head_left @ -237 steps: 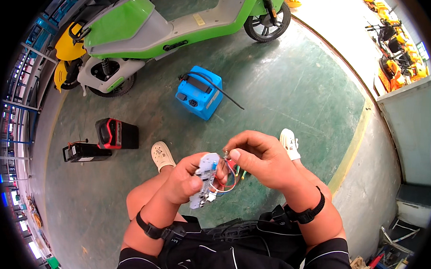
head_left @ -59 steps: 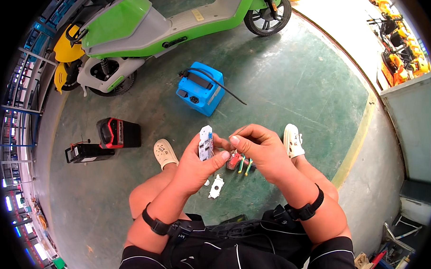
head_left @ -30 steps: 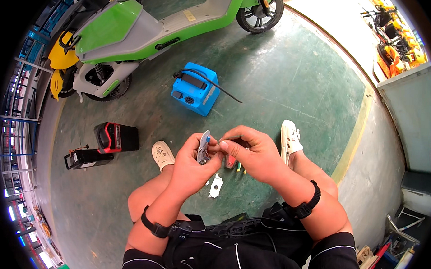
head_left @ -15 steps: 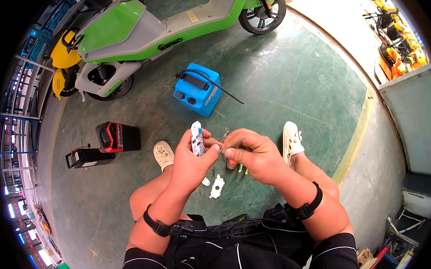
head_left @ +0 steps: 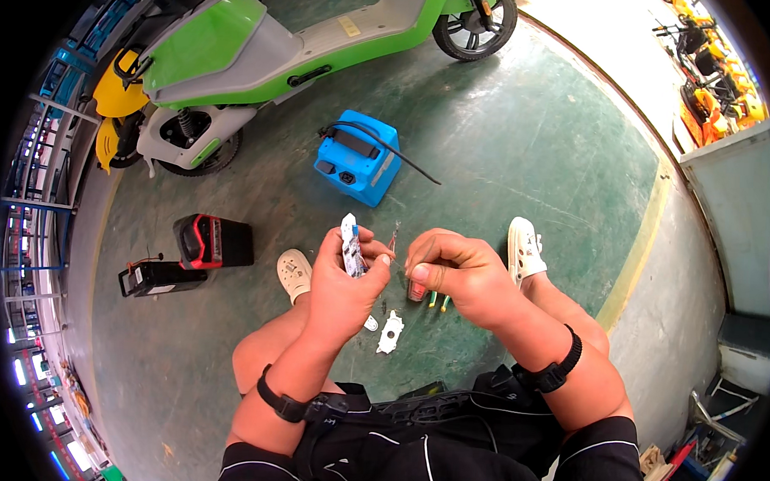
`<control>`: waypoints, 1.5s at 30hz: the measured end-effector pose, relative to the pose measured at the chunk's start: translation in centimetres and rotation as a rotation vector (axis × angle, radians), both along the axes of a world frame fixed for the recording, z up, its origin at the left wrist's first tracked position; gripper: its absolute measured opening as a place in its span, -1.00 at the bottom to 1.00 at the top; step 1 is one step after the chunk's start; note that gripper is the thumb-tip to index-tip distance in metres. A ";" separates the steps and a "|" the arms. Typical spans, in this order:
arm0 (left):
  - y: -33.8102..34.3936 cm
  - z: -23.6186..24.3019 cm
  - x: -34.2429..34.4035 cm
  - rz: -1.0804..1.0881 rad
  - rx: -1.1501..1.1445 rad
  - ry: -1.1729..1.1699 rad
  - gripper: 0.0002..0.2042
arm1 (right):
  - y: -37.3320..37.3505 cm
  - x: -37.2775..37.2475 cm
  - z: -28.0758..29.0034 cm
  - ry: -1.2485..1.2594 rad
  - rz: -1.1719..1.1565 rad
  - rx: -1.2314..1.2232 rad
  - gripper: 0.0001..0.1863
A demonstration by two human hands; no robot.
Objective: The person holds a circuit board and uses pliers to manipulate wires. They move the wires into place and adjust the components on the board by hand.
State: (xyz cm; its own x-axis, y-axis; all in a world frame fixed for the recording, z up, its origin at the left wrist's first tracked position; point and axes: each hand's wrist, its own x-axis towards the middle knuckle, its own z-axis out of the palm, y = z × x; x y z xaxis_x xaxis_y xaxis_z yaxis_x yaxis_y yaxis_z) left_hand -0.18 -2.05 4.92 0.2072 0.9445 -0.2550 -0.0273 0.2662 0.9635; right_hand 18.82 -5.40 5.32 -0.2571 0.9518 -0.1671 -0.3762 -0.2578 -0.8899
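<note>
My left hand (head_left: 349, 288) is closed around a slim white plastic housing with a circuit board (head_left: 351, 248) in its open side, held upright. Thin reddish wires (head_left: 393, 241) stick up beside its fingertips. A short gap to the right, my right hand (head_left: 464, 275) pinches thumb and forefinger together; whatever is between them is too small to make out. On the floor below lies a white plastic cover (head_left: 389, 332) with a round hole, and a smaller white piece (head_left: 371, 323) beside it. Partly behind my right hand are a red cylindrical object (head_left: 415, 292) and green-and-yellow tool handles (head_left: 439, 302).
A blue battery box (head_left: 360, 159) with a black cable stands ahead. Two black battery cases, one red-trimmed (head_left: 217, 241) and one plain (head_left: 159, 278), sit at the left. Beyond them is a green-and-grey electric scooter (head_left: 281, 54). My shoes (head_left: 525, 245) flank the small parts.
My right hand has drawn slightly right, away from my left, widening the gap between the fingertips. My left hand keeps hold of the white housing.
</note>
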 end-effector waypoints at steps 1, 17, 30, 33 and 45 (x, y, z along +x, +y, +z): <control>0.0 0.0 0.0 0.009 0.017 0.011 -0.67 | 0.0 0.0 0.1 0.015 0.004 -0.006 -0.91; -0.3 -0.6 0.2 -0.015 0.128 0.082 -0.72 | -0.3 0.3 0.3 0.056 0.042 -0.036 -0.91; 0.2 -1.0 -0.6 -0.110 -0.038 -0.057 -0.68 | 0.9 0.9 -0.5 -0.037 -0.238 -0.145 -0.85; 0.0 -1.6 -0.2 -0.127 -0.037 -0.046 -0.68 | 0.6 0.5 0.1 -0.060 -0.201 -0.142 -0.87; -1.2 -3.1 0.7 -0.180 0.015 0.077 -0.71 | 0.3 0.0 0.5 -0.057 -0.125 -0.177 -0.83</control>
State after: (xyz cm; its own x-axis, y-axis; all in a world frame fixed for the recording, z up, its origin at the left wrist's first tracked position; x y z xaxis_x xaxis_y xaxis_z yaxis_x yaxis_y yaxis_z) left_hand 0.49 -3.24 1.81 0.3532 0.8978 -0.2630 0.0936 0.2458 0.9648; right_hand 18.79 -5.09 5.80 -0.1243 0.9302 -0.3453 -0.3656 -0.3664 -0.8556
